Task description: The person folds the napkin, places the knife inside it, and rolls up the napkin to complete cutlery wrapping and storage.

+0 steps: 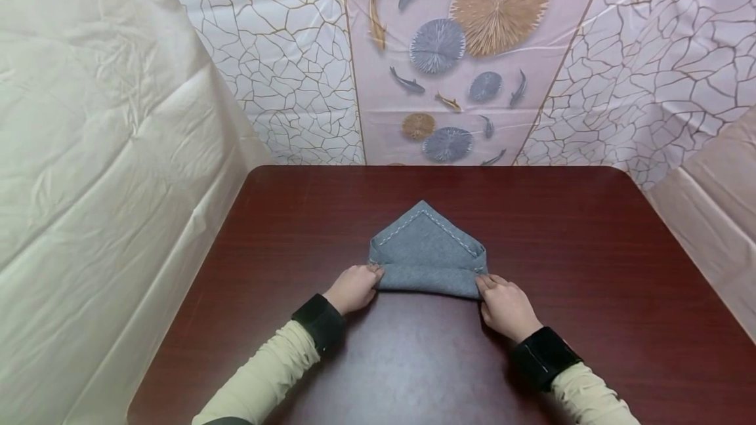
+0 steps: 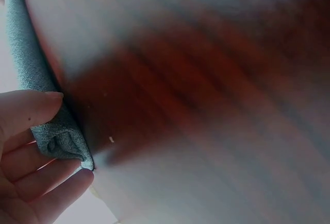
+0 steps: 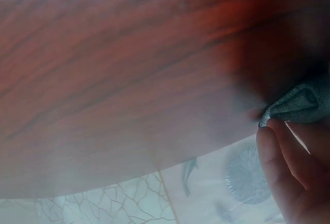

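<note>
A grey-blue cloth [image 1: 428, 244] with pale dashed stitching lies folded on the table, its point facing the far side and its near edge turned over into a flat roll. My left hand [image 1: 354, 288] holds the roll's left end. In the left wrist view, the thumb [image 2: 31, 110] lies over the rolled cloth [image 2: 28, 54] and the other fingers are beneath, with the coiled layers visible at the end. At the roll's right end, my right hand [image 1: 509, 305] grips the cloth; the right wrist view shows its fingers [image 3: 281, 167] against the coiled end [image 3: 301, 103].
The dark red-brown table [image 1: 295, 228] has rounded far corners. Behind it hangs a patterned sheet [image 1: 378, 97] with fish and round leaf shapes. Cream fabric [image 1: 118, 149] drapes along the left, and more hangs at the right. Black bands [image 1: 319, 323] circle both wrists.
</note>
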A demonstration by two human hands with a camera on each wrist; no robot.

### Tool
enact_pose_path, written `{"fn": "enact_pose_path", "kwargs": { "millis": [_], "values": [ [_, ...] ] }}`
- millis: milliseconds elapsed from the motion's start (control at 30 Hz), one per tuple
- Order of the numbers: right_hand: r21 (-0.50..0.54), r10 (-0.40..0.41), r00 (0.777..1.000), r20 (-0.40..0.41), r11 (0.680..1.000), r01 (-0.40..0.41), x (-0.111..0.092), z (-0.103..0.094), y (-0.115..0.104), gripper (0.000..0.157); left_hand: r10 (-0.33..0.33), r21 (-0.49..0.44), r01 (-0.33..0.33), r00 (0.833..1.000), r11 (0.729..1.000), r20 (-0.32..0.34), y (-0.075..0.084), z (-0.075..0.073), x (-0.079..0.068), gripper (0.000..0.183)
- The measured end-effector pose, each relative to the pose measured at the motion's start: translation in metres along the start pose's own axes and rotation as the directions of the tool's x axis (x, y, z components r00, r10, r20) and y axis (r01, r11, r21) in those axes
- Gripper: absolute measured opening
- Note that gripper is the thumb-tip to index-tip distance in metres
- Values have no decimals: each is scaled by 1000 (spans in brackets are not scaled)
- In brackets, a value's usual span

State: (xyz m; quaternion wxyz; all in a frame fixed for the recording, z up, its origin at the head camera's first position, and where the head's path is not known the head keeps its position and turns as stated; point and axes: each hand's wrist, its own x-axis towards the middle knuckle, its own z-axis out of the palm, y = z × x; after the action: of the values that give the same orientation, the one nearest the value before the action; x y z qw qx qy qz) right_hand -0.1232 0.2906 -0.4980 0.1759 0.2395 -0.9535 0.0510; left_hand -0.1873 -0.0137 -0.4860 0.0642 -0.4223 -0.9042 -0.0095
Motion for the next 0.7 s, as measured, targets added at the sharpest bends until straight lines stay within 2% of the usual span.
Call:
{"fn": "enact_pose_path", "kwargs": {
  "millis": [333,467,700],
  "values": [
    [-8,-3,1000,-17,1000,3,0,1,1,35,-4,-5,4,1000,1000,9,-1,0,2,31],
    [-19,-1,1000,-18,1000,1,0,2,1,35,0,-9,0,1000,1000,-15,-1,0,3,24],
    [-17,-18,998,-64,1000,16,2,5,1,26,-7,-16,7,999,1000,-37,0,0,5,15]
  ]
}}
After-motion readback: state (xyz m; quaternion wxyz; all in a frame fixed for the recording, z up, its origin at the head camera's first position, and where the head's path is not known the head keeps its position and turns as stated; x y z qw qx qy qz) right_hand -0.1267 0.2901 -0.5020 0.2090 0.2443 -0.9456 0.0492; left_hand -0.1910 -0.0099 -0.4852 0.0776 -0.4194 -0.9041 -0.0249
